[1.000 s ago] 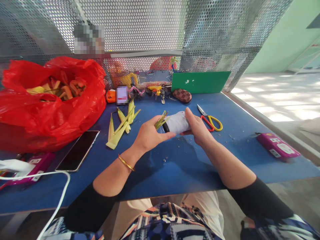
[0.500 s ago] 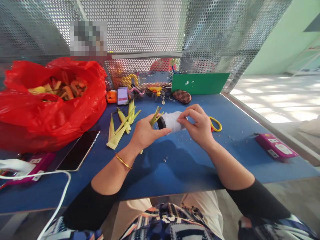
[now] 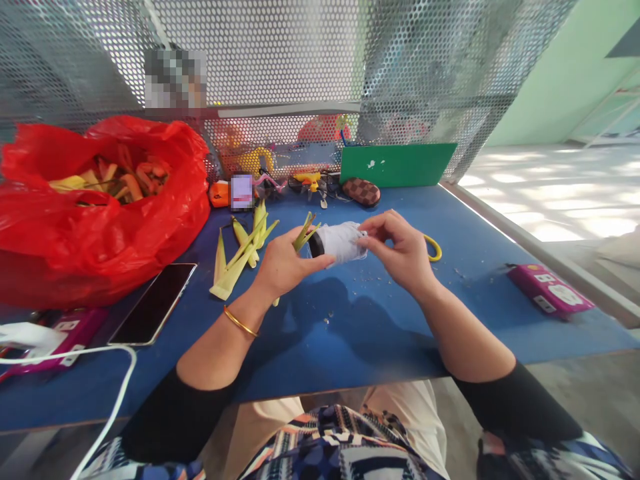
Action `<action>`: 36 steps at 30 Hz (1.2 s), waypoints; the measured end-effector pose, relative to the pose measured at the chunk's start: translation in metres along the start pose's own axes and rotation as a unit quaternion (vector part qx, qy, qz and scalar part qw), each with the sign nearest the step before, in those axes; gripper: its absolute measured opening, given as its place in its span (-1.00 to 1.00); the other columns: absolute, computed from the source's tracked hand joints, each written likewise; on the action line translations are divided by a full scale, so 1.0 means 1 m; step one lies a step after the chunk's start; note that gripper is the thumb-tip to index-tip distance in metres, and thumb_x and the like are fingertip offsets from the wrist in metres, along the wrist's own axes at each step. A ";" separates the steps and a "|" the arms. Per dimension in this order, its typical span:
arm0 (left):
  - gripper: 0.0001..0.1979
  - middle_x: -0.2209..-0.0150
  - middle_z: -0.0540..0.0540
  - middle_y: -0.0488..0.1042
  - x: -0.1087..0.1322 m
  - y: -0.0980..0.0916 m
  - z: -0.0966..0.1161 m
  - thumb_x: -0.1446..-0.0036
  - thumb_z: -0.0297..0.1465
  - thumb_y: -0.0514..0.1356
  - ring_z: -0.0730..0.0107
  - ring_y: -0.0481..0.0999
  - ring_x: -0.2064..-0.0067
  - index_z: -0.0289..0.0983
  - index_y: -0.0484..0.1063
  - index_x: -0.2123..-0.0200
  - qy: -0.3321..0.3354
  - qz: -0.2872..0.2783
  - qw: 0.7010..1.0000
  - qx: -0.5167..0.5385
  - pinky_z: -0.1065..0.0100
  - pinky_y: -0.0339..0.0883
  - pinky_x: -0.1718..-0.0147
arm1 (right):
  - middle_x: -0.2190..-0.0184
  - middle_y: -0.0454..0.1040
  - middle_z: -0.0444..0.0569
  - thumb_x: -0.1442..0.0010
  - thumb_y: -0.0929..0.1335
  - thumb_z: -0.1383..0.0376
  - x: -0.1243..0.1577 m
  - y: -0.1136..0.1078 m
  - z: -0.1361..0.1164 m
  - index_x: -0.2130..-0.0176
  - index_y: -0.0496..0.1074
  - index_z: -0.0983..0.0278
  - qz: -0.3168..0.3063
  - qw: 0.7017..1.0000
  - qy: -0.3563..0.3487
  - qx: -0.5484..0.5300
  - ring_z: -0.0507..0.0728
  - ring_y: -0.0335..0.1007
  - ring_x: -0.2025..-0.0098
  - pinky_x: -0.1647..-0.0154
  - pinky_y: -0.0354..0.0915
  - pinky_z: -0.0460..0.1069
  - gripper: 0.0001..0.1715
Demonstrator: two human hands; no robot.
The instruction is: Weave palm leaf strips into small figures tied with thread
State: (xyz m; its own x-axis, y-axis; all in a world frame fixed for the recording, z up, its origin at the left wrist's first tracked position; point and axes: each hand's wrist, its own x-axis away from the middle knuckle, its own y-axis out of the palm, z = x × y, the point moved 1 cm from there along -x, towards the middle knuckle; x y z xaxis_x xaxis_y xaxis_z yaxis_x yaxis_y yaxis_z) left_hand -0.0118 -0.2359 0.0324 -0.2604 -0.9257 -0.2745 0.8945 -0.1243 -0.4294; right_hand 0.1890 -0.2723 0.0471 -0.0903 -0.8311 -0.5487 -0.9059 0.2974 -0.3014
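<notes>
We look down at a blue bench (image 3: 480,333), with both our bare hands raised over its middle. Our left hand (image 3: 289,267) is closed around a few green leaf strips (image 3: 303,233) and the black-ended side of a spool of white thread (image 3: 343,241), its thumb lying along the spool's near side. The spool lies on its side in the air, between our two hands. Our right hand (image 3: 403,250) meets its other end, thumb and forefinger drawn narrowly together; we cannot tell whether they pinch a strand.

Just left of our left hand, pale green leaves (image 3: 235,270) lie in a loose pile. Beyond our right hand, a yellow loop handle (image 3: 436,249) peeks out. Along the far edge stand a green board (image 3: 400,165) and, before it, a brown checked case (image 3: 361,191). A big red plastic bag (image 3: 35,247) fills the far left corner, open at the top on orange and yellow pieces (image 3: 133,183). Nearer us, a phone (image 3: 153,303) lies towards the left edge, close to a white cable (image 3: 123,380). A purple box (image 3: 550,292) lies towards the near right corner.
</notes>
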 end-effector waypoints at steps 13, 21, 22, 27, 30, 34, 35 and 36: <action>-0.42 0.22 -0.05 0.61 0.002 0.001 0.001 0.21 -0.22 0.44 0.22 0.56 0.19 -0.23 0.50 0.05 0.017 0.003 0.999 -0.033 0.29 0.42 0.24 | 0.51 0.35 -0.17 -0.16 0.31 0.30 0.000 0.004 0.010 0.43 0.30 0.21 -0.019 0.998 0.036 -0.052 0.01 0.19 0.48 0.44 0.15 -0.04 -0.88; -0.43 0.18 -0.05 0.60 0.001 -0.001 0.004 0.19 -0.25 0.42 0.20 0.56 0.13 -0.22 0.50 0.03 0.042 -0.021 0.998 -0.046 0.27 0.42 0.15 | 0.55 0.35 -0.21 -0.05 0.42 0.22 -0.002 0.001 0.004 0.40 0.33 0.22 -0.008 0.968 0.152 -0.200 -0.06 0.12 0.57 0.52 0.12 -0.07 -0.81; -0.43 0.17 -0.05 0.60 0.001 -0.002 0.005 0.19 -0.26 0.42 0.20 0.56 0.12 -0.22 0.50 0.02 0.049 -0.027 0.997 -0.046 0.26 0.42 0.13 | 0.54 0.34 -0.21 -0.02 0.44 0.21 -0.003 -0.001 0.005 0.36 0.35 0.22 -0.011 0.958 0.173 -0.229 -0.06 0.12 0.57 0.52 0.13 -0.07 -0.79; -0.40 0.14 -0.08 0.59 0.001 -0.005 0.008 0.16 -0.27 0.40 0.20 0.55 0.09 -0.24 0.48 -0.02 0.066 -0.046 0.995 -0.054 0.26 0.40 0.06 | 0.55 0.26 -0.23 -0.01 0.43 0.25 -0.009 -0.012 0.010 0.30 0.40 0.23 -0.027 0.905 0.260 -0.334 -0.07 0.06 0.59 0.55 0.13 -0.09 -0.80; -0.39 0.13 -0.10 0.59 0.002 -0.008 0.011 0.17 -0.29 0.39 0.21 0.55 0.10 -0.24 0.48 -0.04 0.072 -0.064 0.994 -0.059 0.26 0.40 0.05 | 0.57 0.26 -0.23 -0.01 0.41 0.30 -0.010 -0.015 0.016 0.31 0.42 0.23 0.000 0.878 0.301 -0.373 -0.06 0.11 0.59 0.56 0.18 -0.12 -0.84; -0.39 0.14 -0.05 0.58 0.001 -0.013 0.011 0.20 -0.30 0.40 0.30 0.53 0.20 -0.20 0.49 -0.02 0.072 -0.075 0.994 -0.037 0.33 0.43 0.19 | 0.60 0.28 -0.22 0.00 0.39 0.36 -0.012 -0.016 0.024 0.35 0.41 0.23 0.047 0.850 0.356 -0.386 -0.02 0.28 0.55 0.48 0.31 -0.11 -0.88; -0.40 0.14 -0.05 0.57 0.001 -0.015 0.010 0.20 -0.30 0.40 0.34 0.52 0.26 -0.19 0.50 -0.01 0.067 -0.069 0.995 -0.027 0.36 0.42 0.27 | 0.62 0.27 -0.22 0.00 0.38 0.37 -0.012 -0.017 0.026 0.36 0.40 0.24 0.050 0.845 0.366 -0.387 -0.02 0.28 0.55 0.45 0.35 -0.10 -0.89; -0.40 0.14 -0.05 0.57 0.000 -0.016 0.009 0.21 -0.29 0.41 0.39 0.49 0.33 -0.19 0.51 0.00 0.059 -0.059 0.996 -0.012 0.39 0.40 0.36 | 0.63 0.25 -0.24 0.00 0.38 0.38 -0.012 -0.018 0.027 0.37 0.39 0.25 0.046 0.842 0.370 -0.389 -0.04 0.26 0.58 0.41 0.39 -0.09 -0.90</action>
State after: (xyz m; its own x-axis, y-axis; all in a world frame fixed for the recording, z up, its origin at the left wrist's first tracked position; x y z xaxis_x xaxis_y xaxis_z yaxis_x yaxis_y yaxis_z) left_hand -0.0232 -0.2365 0.0471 -0.4054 -0.8566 -0.3192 0.8466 -0.2201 -0.4846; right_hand 0.2171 -0.2546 0.0384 -0.1472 -0.9723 0.1813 -0.8519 0.2178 0.4763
